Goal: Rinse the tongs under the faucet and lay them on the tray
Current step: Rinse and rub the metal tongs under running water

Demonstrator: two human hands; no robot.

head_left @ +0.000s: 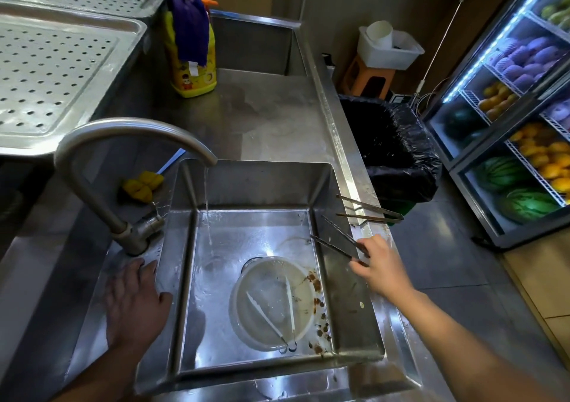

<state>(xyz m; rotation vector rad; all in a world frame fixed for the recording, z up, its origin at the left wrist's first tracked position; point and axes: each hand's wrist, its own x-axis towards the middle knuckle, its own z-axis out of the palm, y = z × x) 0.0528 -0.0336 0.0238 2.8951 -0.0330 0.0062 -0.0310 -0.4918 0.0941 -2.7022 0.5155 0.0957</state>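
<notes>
Tongs [344, 233], dark metal, over right wall of sink [256, 185], well away from water. Right hand [379, 262] pinches their back end; tips apart. Fruit fridge [509, 130], black bin [398, 151] at right. Holey tray [46, 77] far up left. Faucet [123, 136] runs thin stream. Left hand [135, 303] flat on sink edge, holding nothing. White bowl [246, 333] holds white tongs [265, 316]. Spare metal tongs [396, 217] on right edge.
</notes>
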